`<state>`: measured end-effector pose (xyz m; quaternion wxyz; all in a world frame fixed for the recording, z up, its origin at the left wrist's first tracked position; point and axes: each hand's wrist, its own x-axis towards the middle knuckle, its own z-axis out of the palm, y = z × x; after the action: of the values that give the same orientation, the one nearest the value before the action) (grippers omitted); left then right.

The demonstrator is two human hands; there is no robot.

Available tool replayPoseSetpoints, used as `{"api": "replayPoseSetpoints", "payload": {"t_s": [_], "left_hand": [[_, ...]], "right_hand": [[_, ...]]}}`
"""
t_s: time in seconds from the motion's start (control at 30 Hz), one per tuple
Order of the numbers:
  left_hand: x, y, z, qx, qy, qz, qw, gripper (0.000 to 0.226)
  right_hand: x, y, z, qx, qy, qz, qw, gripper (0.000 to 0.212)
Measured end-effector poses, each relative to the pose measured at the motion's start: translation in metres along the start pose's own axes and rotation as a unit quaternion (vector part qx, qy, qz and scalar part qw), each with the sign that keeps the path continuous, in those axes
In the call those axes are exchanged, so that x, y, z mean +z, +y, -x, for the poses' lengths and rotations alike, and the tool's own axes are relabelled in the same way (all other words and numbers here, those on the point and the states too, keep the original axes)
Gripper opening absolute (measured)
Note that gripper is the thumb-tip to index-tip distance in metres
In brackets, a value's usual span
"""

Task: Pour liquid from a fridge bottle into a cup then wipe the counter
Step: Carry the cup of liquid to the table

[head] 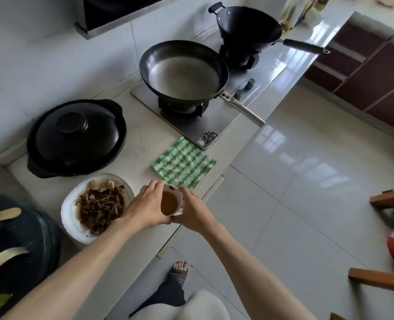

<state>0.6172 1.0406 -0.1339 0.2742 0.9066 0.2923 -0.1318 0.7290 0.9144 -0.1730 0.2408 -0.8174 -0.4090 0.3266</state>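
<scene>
Head view shows a small white cup [171, 200] held between both hands above the near edge of the counter [143, 139], filled close to the brim with amber liquid. The left hand [145, 206] curls round the cup's left side and the right hand [192, 211] wraps its right side and underside, fingers bent against the wall on both sides; whether the cup's base touches the counter cannot be told. The cup looks tipped a little, and with the liquid so high a small jolt or a sharper tilt would likely spill it over the rim, onto the fingers, the counter edge or the floor tiles [306, 181] below. The plate of dark cooked food [94, 207] sits just beside the left hand, so a sideways move of that wrist could knock it. No bottle is in view. A green-and-white striped cloth [183, 163] lies flat on the counter just beyond the cup, near the corner of the stove [214, 125], within easy reach for the wiping. The counter is pale and smooth, backed by a white tiled wall; it carries a lidded black clay pot [76, 137], a frying pan [183, 70] on the near burner and a dark wok [249, 26] on the far one. Glossy floor tiles reflect window light, and dark red cabinets [371, 72] stand across the room.
</scene>
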Motion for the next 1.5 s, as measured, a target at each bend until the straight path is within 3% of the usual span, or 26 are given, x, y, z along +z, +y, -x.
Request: {"api": "replayPoseSetpoints", "payload": {"t_s": [0.33, 0.7, 0.87, 1.03, 1.1, 1.33, 1.5], "left_hand": [[-0.019, 0.174, -0.030, 0.206, 0.008, -0.053, 0.977, 0.111], [0.055, 0.441, -0.013, 0.420, -0.048, -0.008, 0.906, 0.112], [0.109, 0.564, 0.015, 0.498, -0.077, 0.005, 0.864, 0.131], [0.165, 0.662, 0.044, 0.564, -0.080, -0.003, 0.822, 0.113], [0.186, 0.698, 0.053, 0.586, -0.101, -0.007, 0.804, 0.113], [0.259, 0.813, 0.057, 0.655, -0.177, 0.002, 0.735, 0.095], [0.315, 0.902, 0.040, 0.700, -0.195, -0.025, 0.687, 0.101]], "right_hand": [[-0.138, 0.071, 0.095, 0.072, 0.167, -0.064, 0.981, 0.079], [-0.276, 0.213, 0.304, 0.123, 0.349, -0.171, 0.913, 0.070], [-0.321, 0.276, 0.412, 0.162, 0.409, -0.173, 0.881, 0.070], [-0.349, 0.320, 0.506, 0.216, 0.456, -0.162, 0.848, 0.074], [-0.356, 0.340, 0.537, 0.241, 0.477, -0.162, 0.829, 0.083], [-0.381, 0.404, 0.611, 0.304, 0.532, -0.189, 0.767, 0.084], [-0.414, 0.458, 0.651, 0.343, 0.550, -0.201, 0.734, 0.075]]}}
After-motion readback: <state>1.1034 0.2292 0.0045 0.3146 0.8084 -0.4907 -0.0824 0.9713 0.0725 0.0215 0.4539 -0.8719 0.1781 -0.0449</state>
